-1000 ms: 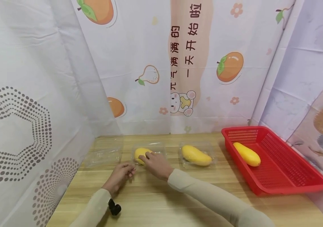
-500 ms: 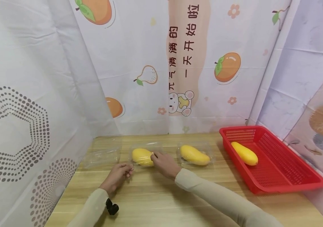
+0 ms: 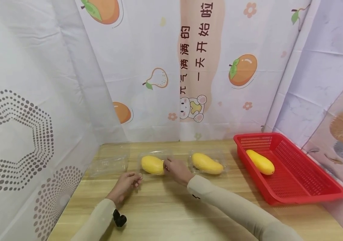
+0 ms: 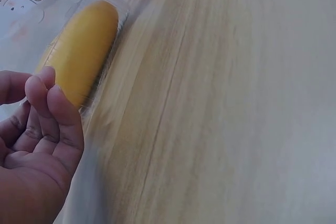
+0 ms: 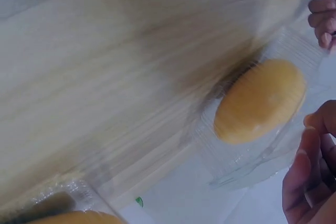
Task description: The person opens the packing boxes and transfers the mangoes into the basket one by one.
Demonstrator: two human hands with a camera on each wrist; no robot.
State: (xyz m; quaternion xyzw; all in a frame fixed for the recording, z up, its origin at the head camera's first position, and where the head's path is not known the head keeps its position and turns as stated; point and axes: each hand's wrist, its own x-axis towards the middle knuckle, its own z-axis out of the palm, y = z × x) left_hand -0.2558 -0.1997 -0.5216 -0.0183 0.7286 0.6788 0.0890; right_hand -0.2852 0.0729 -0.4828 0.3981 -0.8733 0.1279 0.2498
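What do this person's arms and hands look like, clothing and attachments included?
The left sleeve and right sleeve are plain cream, reaching the wrists. The left hand and right hand are ungloved. A small black attachment shows at the left cuff; a thin black bit edges the right.

Basket [image 3: 297, 174]: smooth, lightly glossy plastic, perforated. Inside basket: fruit [image 3: 260, 162], smooth, faint sheen. Left of basket: trays [image 3: 108, 166], thin clear plastic, glossy, ribbed. Under basket: table [image 3: 153, 214], smooth wood grain, satin. Behind basket: curtain [image 3: 159, 107], creased matt cloth.
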